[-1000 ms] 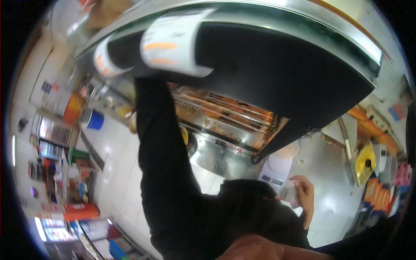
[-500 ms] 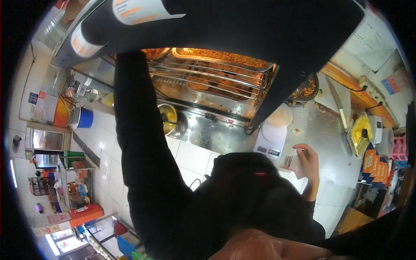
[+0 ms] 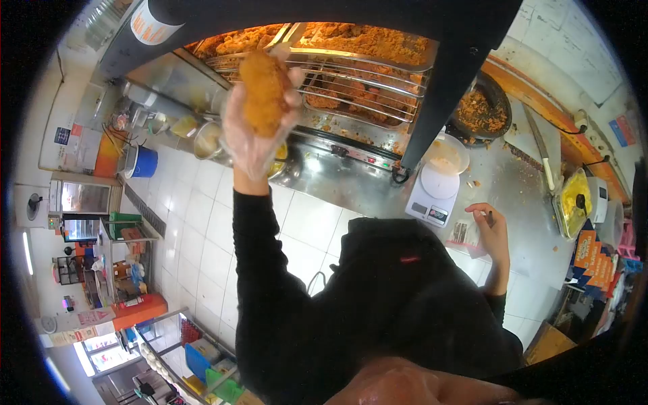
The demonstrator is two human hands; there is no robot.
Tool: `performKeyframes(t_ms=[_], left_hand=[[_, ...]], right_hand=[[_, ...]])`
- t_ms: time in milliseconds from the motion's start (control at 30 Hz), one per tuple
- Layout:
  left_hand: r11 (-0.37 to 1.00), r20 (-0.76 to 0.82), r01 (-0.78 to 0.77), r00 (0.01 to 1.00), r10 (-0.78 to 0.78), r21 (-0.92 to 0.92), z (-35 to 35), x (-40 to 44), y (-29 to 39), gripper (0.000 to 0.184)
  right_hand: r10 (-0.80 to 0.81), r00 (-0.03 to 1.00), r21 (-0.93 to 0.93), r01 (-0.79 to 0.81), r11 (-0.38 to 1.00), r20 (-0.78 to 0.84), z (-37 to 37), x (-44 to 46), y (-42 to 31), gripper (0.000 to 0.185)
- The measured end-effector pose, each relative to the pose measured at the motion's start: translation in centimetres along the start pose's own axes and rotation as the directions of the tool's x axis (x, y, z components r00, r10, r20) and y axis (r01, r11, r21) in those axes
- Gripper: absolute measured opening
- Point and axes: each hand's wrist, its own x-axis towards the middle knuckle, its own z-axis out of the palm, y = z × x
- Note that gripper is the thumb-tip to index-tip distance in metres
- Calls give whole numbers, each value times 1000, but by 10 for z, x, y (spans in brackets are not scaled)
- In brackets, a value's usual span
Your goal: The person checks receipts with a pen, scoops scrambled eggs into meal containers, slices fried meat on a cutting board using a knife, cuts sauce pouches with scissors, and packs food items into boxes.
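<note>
The left hand (image 3: 244, 143) is now outside the far cabinet (image 3: 434, 111), wrapped around a fried piece (image 3: 264, 94); the right hand (image 3: 496, 235) still pinches a bag (image 3: 464, 234).

At the far right, a dark pan (image 3: 480, 111) is holding browned crumbs, and a long knife (image 3: 539, 143) is lying on a pale board (image 3: 516, 128) just beside it. Nearer on the right, a container of yellow food (image 3: 574, 201) is sitting close to orange printed boxes (image 3: 594, 260). Handwriting is showing on a far-right wall sheet (image 3: 560, 50). On the left, a blue bucket (image 3: 143, 163) is standing over white floor tiles (image 3: 209, 202); at the near left, a blue container (image 3: 200, 361) is sitting on a metal-framed rack.
</note>
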Motion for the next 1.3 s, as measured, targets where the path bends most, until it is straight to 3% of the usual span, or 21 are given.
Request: performKeyframes(t_ms=[67, 167, 200, 267, 300, 333, 367, 433, 467, 567, 667, 733, 833, 967, 1033, 1067, 1100, 1133, 1167, 1267, 1300], left_hand=[[999, 58, 33, 998, -32, -11, 0, -9, -14, 72], [971, 147, 170, 978, -145, -168, 7, -23, -45, 68], [951, 108, 195, 979, -173, -240, 19, -26, -60, 68], [907, 116, 323, 946, -303, -271, 35, -30, -95, 73], [882, 115, 385, 923, -368, -271, 37, -37, -116, 76], [847, 216, 463, 883, -417, -260, 37, -38, -139, 76], [786, 302, 549, 830, -470, -285, 33, -39, -165, 75], [648, 297, 640, 767, -568, -414, 63, -33, -212, 76], [623, 252, 631, 767, -590, -463, 76, -22, -238, 74], [589, 135, 583, 766, -629, -560, 106, 10, -315, 70], [587, 139, 586, 764, -630, -559, 135, 68, -393, 64], [572, 188, 597, 766, -615, -562, 149, 105, -441, 61], [592, 257, 631, 762, -595, -501, 143, 152, -499, 61], [726, -16, 635, 750, -662, -263, 135, 189, -548, 60], [782, -64, 576, 812, -580, 237, 96, 217, -579, 64], [729, -68, 497, 844, -532, 472, 76, 231, -595, 66], [553, -49, 328, 887, -459, 766, 60, 246, -613, 68], [290, -1, 125, 920, -392, 949, 45, 263, -631, 70], [-26, 66, -80, 937, -343, 996, 38, 278, -643, 73], [-378, 42, -249, 877, -479, 892, 57, 310, -683, 71], [-405, 71, -309, 860, -505, 861, 48, 313, -692, 68]], right_hand=[[14, 1000, -106, -11, 994, 25, -17, 5, 13, 20], [-22, 1000, -175, 24, 984, 11, -38, 14, 30, 33], [-39, 999, -187, 35, 982, -20, -49, 16, 36, 37], [99, 993, -289, -116, 950, -71, -82, 23, 47, 41], [-30, 994, -405, -14, 914, -103, -102, 28, 57, 45], [-151, 982, -526, 69, 848, -115, -124, 33, 70, 48], [-168, 976, -593, 54, 803, -139, -150, 37, 82, 50], [-157, 971, -702, -17, 712, -182, -214, 60, 128, 48], [-137, 970, -745, -63, 664, -203, -248, 74, 149, 46], [7, 860, -700, -421, 578, -511, -308, 108, 155, 38], [-12, 866, -783, -446, 434, -500, -353, 152, 202, 37], [18, 918, -837, -369, 404, -396, -370, 177, 225, 40], [5, 941, -875, -315, 368, -338, -384, 204, 247, 41], [45, 960, -865, -268, 424, -275, -390, 197, 222, 38], [121, 954, -804, -296, 516, -273, -399, 196, 214, 43], [91, 964, -806, -260, 531, -251, -405, 193, 210, 46], [104, 960, -763, -270, 587, -259, -411, 189, 205, 44], [118, 956, -717, -280, 639, -268, -416, 185, 201, 41], [136, 952, -664, -291, 689, -276, -419, 178, 196, 39], [107, 952, -588, -263, 765, -286, -422, 145, 179, 30], [114, 945, -608, -286, 741, -307, -416, 140, 175, 28]])
